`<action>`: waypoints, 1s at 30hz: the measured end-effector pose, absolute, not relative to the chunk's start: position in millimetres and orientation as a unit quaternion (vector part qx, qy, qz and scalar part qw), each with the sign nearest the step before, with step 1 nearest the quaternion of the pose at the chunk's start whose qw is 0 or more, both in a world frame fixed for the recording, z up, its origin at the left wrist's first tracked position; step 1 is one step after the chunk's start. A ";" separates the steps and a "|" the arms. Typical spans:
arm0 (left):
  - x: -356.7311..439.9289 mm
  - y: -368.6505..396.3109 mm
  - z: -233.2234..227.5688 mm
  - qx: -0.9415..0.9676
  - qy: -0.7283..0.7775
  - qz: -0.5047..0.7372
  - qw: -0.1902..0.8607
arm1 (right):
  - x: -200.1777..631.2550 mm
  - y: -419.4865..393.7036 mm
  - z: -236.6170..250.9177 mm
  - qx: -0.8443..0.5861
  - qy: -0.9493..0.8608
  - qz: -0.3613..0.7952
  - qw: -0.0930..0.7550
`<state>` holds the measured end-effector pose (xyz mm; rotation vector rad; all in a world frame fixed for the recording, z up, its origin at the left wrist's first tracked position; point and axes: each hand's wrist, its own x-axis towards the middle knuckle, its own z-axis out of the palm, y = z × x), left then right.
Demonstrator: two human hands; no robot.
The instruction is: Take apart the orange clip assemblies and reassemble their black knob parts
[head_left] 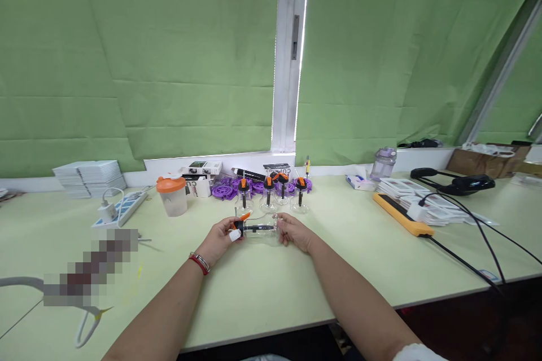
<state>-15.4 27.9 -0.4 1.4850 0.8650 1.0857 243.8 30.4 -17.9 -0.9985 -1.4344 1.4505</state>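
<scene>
Lying sideways between my two hands is a clear oil dispenser bottle (263, 228) with a black and orange cap and a dark tube inside. My left hand (219, 241) grips the cap end, where a small white tag hangs. Around the base end, the fingers of my right hand (293, 231) are closed. Just behind stand several similar bottles (268, 196) upright in a cluster, with orange-topped black caps.
Purple plastic pieces (225, 189) and small boxes (205, 168) lie along the wall. An orange-lidded cup (173, 196) and a power strip (122, 210) are at left. To the right are a yellow power strip (400, 214), stacked white cards (423, 203) and a lilac bottle (383, 164).
</scene>
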 end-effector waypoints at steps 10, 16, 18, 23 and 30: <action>-15.1 27.4 0.7 0.622 0.357 0.456 0.527 | 241.7 30.9 -17.2 -0.405 -0.572 0.575 0.423; -14.8 27.9 -0.6 0.623 0.360 0.458 0.522 | 240.6 32.1 -17.0 -0.407 -0.571 0.575 0.422; -14.5 27.7 -0.2 0.625 0.360 0.458 0.519 | 240.2 32.4 -17.2 -0.411 -0.569 0.574 0.422; -14.3 27.6 0.5 0.628 0.361 0.456 0.517 | 239.4 32.7 -17.6 -0.417 -0.566 0.573 0.420; -13.2 29.1 -0.9 0.632 0.361 0.455 0.513 | 238.1 32.6 -15.0 -0.421 -0.567 0.571 0.419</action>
